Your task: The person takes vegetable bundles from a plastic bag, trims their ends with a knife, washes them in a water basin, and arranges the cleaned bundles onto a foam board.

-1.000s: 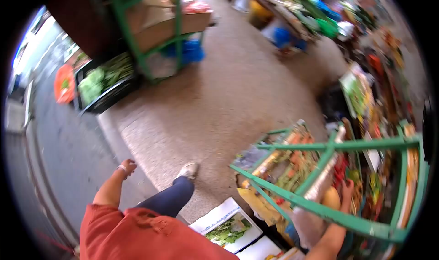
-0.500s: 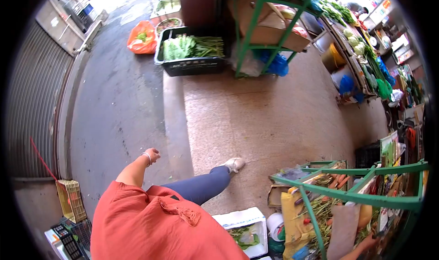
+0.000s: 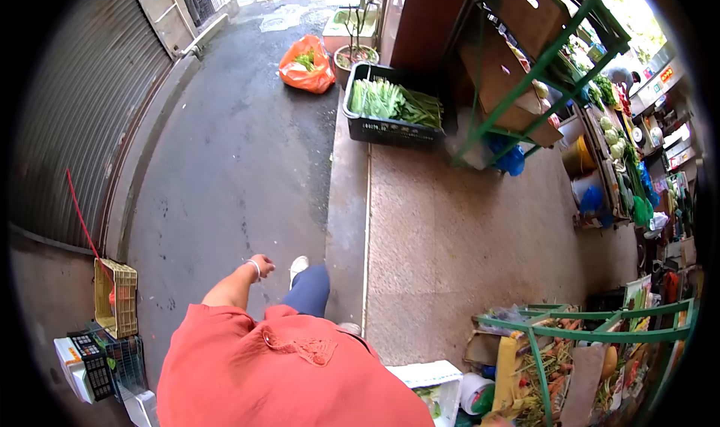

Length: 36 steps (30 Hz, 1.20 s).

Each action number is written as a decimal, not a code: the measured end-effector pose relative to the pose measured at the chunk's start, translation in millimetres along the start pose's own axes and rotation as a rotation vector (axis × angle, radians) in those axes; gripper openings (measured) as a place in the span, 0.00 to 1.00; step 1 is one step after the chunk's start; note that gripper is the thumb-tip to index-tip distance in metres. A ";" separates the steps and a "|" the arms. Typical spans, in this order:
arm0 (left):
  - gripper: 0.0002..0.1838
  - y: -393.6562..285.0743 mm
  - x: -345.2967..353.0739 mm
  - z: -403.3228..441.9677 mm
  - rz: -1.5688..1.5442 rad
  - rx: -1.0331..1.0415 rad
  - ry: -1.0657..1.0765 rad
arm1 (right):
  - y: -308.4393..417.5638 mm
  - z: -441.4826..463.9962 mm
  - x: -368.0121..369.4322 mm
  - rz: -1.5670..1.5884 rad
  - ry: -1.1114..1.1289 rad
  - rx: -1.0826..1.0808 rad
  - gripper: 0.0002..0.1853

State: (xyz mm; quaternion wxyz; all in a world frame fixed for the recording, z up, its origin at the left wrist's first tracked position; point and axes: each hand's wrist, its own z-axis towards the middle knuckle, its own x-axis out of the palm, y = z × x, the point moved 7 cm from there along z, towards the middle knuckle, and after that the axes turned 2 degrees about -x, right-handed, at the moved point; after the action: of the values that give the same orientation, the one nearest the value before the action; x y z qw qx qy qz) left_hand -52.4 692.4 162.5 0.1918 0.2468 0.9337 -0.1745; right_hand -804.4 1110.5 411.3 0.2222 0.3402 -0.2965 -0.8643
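My left hand [image 3: 263, 266], with a pale bangle at the wrist, hangs over the dark pavement in front of my red top [image 3: 292, 359]. Its fingers are loosely bent, apart from one another, and hold nothing. At the bottom edge, a small blurred part of my right hand [image 3: 495, 421] shows beside the white foam box [image 3: 450, 393] and the yellow sheet on the vegetable stand; its fingers cannot be made out. Carrots [image 3: 559, 386] and green stalks lie on that stand, inside a green metal frame [image 3: 600, 335].
Ahead stand a black crate [image 3: 394, 133] of leafy greens, an orange bag [image 3: 306, 70] and a potted plant [image 3: 356, 55]. A green rack [image 3: 525, 82] holds cardboard boxes at the right. Along the left run a rolled shutter [image 3: 75, 119], a kerb and a yellow crate [image 3: 116, 299].
My view has turned left and I have stepped onto the dark pavement. The black crate and stand now lie further right. My right hand has drawn back toward the bottom edge.
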 end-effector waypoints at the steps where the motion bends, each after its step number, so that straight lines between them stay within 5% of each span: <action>1: 0.19 -5.4 -4.9 7.0 -0.015 0.018 0.039 | -8.7 -64.8 27.1 -0.040 0.337 0.179 0.23; 2: 0.20 -5.4 -14.1 18.8 -0.012 0.020 0.069 | -17.7 -146.4 53.7 -0.080 0.679 0.357 0.23; 4: 0.21 -1.0 -33.9 53.7 -0.067 0.043 0.116 | 35.0 -307.7 88.6 0.346 0.803 0.653 0.15; 9: 0.20 49.1 -134.9 129.0 -0.377 0.087 0.216 | 233.0 -574.7 145.9 0.432 1.335 0.331 0.09; 12: 0.19 115.2 -227.5 174.2 -0.645 -0.027 -0.008 | 294.5 -665.5 191.0 0.493 1.326 -0.043 0.09; 14: 0.16 162.0 -285.8 174.4 -0.909 -0.114 -0.288 | 280.3 -720.6 241.5 0.197 1.480 -0.323 0.17; 17: 0.14 217.8 -329.7 184.8 -1.094 -0.351 -0.410 | 339.0 -769.5 240.7 0.082 1.510 0.013 0.26; 18: 0.13 232.5 -336.1 191.0 -1.094 -0.442 -0.414 | 357.2 -791.4 249.6 0.032 1.599 -0.094 0.33; 20: 0.13 235.9 -337.0 205.6 -1.045 -0.516 -0.392 | 419.2 -828.8 242.5 0.026 1.687 -0.201 0.32; 23: 0.13 208.0 -332.5 224.8 -0.968 -0.481 -0.279 | 468.9 -913.0 262.8 -0.181 1.804 -0.249 0.25; 25: 0.13 163.1 -335.7 224.0 -0.961 -0.516 -0.184 | 494.2 -979.3 284.6 -0.190 1.791 -0.058 0.16; 26: 0.13 138.9 -340.2 227.1 -0.948 -0.525 -0.132 | 524.0 -1007.3 294.7 -0.129 1.708 -0.240 0.12; 28: 0.13 113.9 -361.9 239.7 -0.909 -0.539 -0.078 | 554.9 -1079.1 328.2 -0.225 1.774 -0.254 0.19; 31: 0.14 80.2 -427.1 284.2 -0.862 -0.517 -0.052 | 665.1 -1157.9 333.6 0.140 1.791 -0.193 0.17; 32: 0.15 68.5 -452.9 304.8 -0.870 -0.494 -0.074 | 695.9 -1185.9 340.9 0.059 1.809 -0.364 0.16; 36: 0.16 -40.4 -594.9 385.8 -0.931 -0.370 -0.233 | 803.1 -1264.3 335.7 -0.121 2.002 -0.295 0.11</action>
State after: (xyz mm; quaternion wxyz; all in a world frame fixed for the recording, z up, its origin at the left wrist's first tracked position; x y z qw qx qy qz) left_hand 509.9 262.9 102.2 0.2368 -0.2543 0.9324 -0.0995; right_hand 27.3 -125.6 41.7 0.3643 0.8919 0.1535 -0.2196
